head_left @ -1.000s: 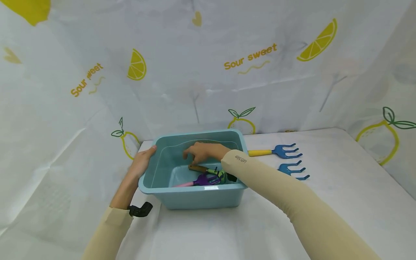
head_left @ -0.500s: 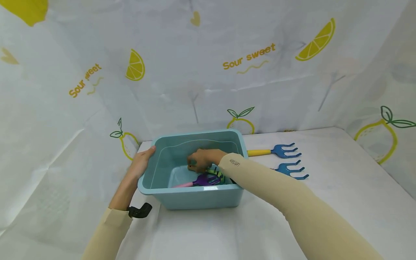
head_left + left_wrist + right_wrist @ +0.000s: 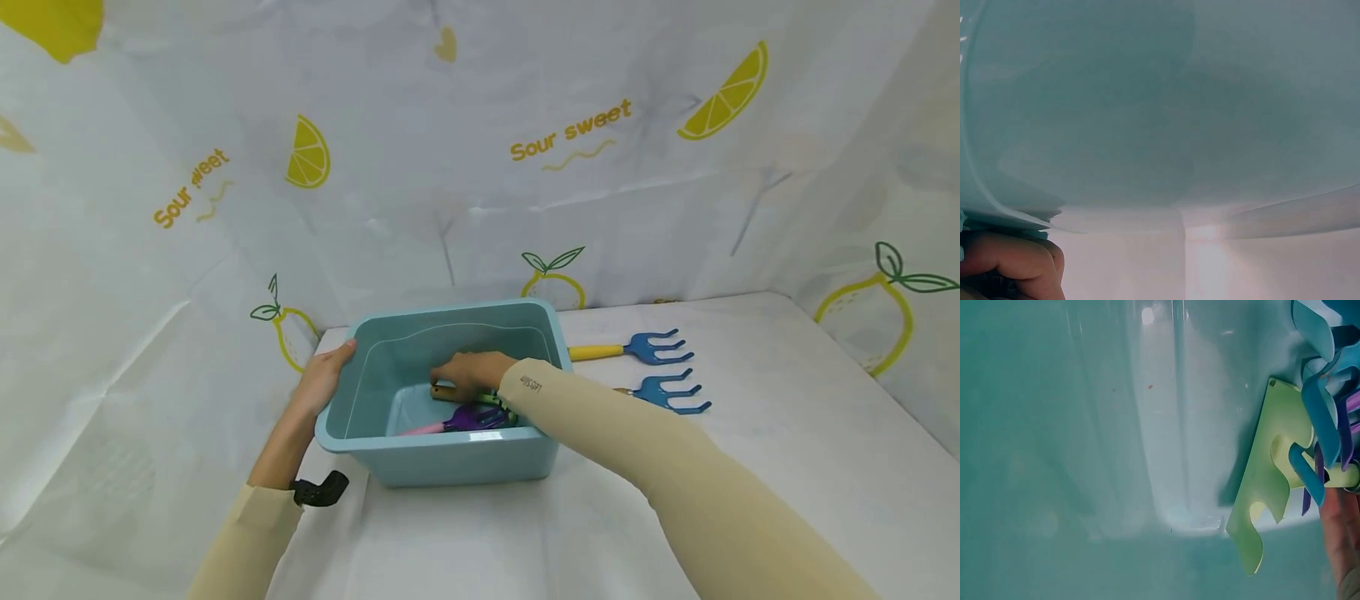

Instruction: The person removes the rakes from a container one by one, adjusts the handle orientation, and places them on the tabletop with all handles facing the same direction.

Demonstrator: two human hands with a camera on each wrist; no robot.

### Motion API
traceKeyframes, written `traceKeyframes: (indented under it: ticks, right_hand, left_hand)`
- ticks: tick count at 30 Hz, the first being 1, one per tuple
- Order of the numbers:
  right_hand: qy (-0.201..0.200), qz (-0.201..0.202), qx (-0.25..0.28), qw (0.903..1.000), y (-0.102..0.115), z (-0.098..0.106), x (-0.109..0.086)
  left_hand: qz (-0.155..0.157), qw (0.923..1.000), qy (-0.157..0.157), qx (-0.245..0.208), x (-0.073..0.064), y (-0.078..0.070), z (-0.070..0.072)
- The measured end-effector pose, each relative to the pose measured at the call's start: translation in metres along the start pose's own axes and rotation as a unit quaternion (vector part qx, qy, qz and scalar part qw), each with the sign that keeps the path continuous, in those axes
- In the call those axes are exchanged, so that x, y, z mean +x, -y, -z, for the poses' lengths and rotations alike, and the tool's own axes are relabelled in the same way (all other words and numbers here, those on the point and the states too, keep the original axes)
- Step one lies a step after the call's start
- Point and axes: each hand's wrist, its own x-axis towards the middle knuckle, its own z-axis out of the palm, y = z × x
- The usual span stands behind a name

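A pale blue plastic basin (image 3: 450, 462) stands on the white-covered table. My left hand (image 3: 322, 379) grips its left rim, thumb on top; in the left wrist view the curled fingers (image 3: 1022, 262) lie under the rim against the outer wall. Inside the basin, my right hand (image 3: 472, 371) holds the brown handle of a green hand rake (image 3: 444, 392). The rake's wavy-toothed head (image 3: 1266, 450) shows in the right wrist view, overlapped by blue and purple tines. In front of it lies a purple hand fork (image 3: 465, 417) with a pink handle.
Right of the basin, a blue hand fork (image 3: 651, 348) with a yellow handle lies on the table (image 3: 765, 358). A second blue fork (image 3: 660, 392) lies nearer, its handle mostly behind my right sleeve. A lemon-print curtain (image 3: 420, 183) hangs behind.
My right hand has come down from above the tools onto the brown handle of the green hand rake. The left hand has stayed on the basin's rim.
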Motion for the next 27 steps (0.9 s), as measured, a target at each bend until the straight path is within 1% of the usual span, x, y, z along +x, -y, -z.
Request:
traceKeyframes:
  ticks: [7, 11, 19, 24, 27]
  right_hand:
    - [0.012, 0.003, 0.008, 0.9999, 0.0, 0.0, -0.001]
    - [0.015, 0.007, 0.004, 0.9998, 0.001, 0.002, -0.001]
    - [0.01, 0.03, -0.008, 0.9995, 0.002, 0.009, 0.002]
    - [0.007, 0.031, -0.005, 0.9995, 0.002, 0.013, 0.003]
    - [-0.003, 0.03, -0.003, 0.9995, 0.002, 0.016, 0.003]
  left_hand:
    - [-0.006, 0.9999, 0.005, 0.008, 0.0, -0.001, 0.002]
    - [-0.006, 0.9999, 0.006, 0.01, 0.0, -0.001, 0.002]
    - [0.0, 0.9999, 0.006, 0.01, -0.001, -0.001, 0.002]
    - [0.003, 0.9999, 0.007, 0.008, 0.0, 0.0, 0.001]
    - [0.0, 0.9999, 0.003, 0.011, 0.0, 0.0, 0.001]
